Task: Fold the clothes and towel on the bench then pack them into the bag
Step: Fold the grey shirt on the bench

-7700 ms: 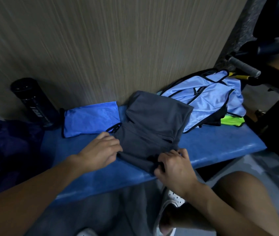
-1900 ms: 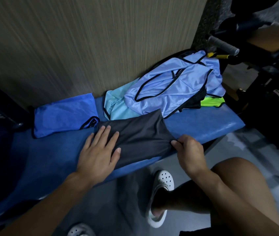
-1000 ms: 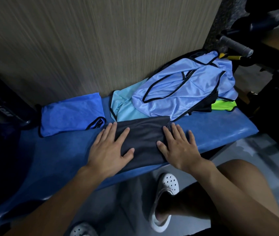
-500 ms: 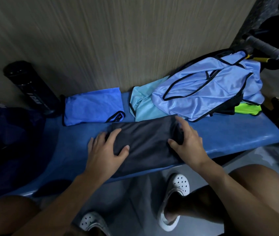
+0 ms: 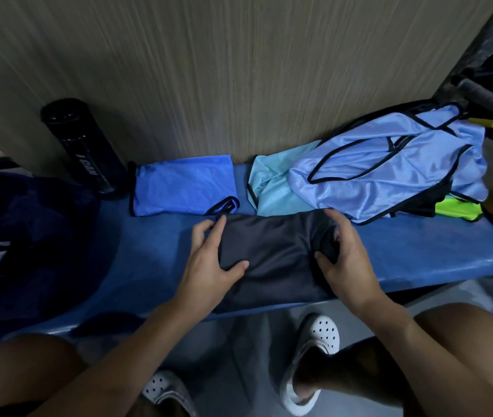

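Note:
A dark grey folded garment lies on the blue bench in front of me. My left hand rests on its left end, fingers spread and thumb on the cloth. My right hand grips its right end, fingers curled around a bunched fold. Behind it lies a folded blue garment with black trim. To the right, a light blue vest sits heaped over a turquoise piece and a neon yellow-green one. A dark navy bag sits at the left.
A black bottle stands against the wood-grain wall behind the bench. Gym equipment with a grey padded handle is at the far right. My legs and white perforated clogs are below the bench's front edge.
My right hand went from lying flat on the grey garment to clutching its right end. My left hand stays on the left end. The view has shifted left, showing the bottle and bag.

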Motion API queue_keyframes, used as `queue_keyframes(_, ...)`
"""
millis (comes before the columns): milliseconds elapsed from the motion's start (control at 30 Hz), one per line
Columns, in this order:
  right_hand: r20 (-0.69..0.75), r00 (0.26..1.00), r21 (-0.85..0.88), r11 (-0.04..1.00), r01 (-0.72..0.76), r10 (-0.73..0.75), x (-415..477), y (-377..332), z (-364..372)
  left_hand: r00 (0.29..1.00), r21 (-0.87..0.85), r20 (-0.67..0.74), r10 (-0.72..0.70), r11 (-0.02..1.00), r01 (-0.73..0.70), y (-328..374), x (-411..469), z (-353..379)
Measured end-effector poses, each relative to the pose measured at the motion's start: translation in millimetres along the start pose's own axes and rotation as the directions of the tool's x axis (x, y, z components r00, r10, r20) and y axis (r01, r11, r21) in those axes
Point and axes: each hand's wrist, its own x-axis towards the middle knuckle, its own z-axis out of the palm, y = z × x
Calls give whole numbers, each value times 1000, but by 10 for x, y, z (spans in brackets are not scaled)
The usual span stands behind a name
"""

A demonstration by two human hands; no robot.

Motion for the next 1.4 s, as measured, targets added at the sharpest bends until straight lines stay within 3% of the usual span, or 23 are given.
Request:
queue_keyframes(167,-61,997,-25,999,44,-45,-2,-101,14,998,-52,-57,19,998,-22,45,-1,-48)
queue_keyframes(367,-63,998,126,992,28,-20,322,-576,180,984,-71,-176,23,997,-36,28,287,-494)
queue_keyframes(600,-107,992,255,963,86,-60,1171,-1201,755,969,22,-237,73,997,-69,-221,1107,-1280)
queue_keyframes(700,14,999,358,933,-34,31,1503,-1155,1151,965,177,-250,79,984,-35,-405,1251,-1369)
queue_keyframes(767,169,980,287,946,-153,108,1617,-1032,1353,929,383,-314,195,921,-64,-502,1254,-1294)
queue_keyframes(833,232,967,118,983,-138,108,1638,-921,1436,910,509,-280,307,851,-131,-565,1260,-1153)
queue_keyframes(900,143,990,-179,983,32,-6,1574,-874,1431,941,551,-157,300,817,-169,-570,1295,-1023)
queue_keyframes(967,85,956,-398,870,291,-281,1470,-916,1420,983,595,-48,179,796,-116,-605,1341,-940)
queue_keyframes(1033,248,894,-471,760,448,-373,1397,-938,1458,998,665,18,61,745,-58,-719,1370,-913)
queue_keyframes(1133,508,851,-587,670,455,-132,1372,-857,1524,995,713,75,-72,702,-3,-852,1370,-878)
queue_keyframes(1200,536,844,-641,638,428,-27,1390,-801,1536,988,719,91,-122,695,20,-867,1392,-855)
queue_keyframes(1267,536,844,-660,616,430,-16,1380,-834,1521,984,728,95,-153,684,36,-842,1416,-853)
queue_keyframes(1333,520,852,-667,596,448,-59,1334,-878,1444,985,741,75,-156,670,50,-769,1427,-853)
queue_keyframes(1400,397,895,-653,623,430,-201,1235,-861,1274,997,736,-10,-71,675,55,-637,1438,-825)
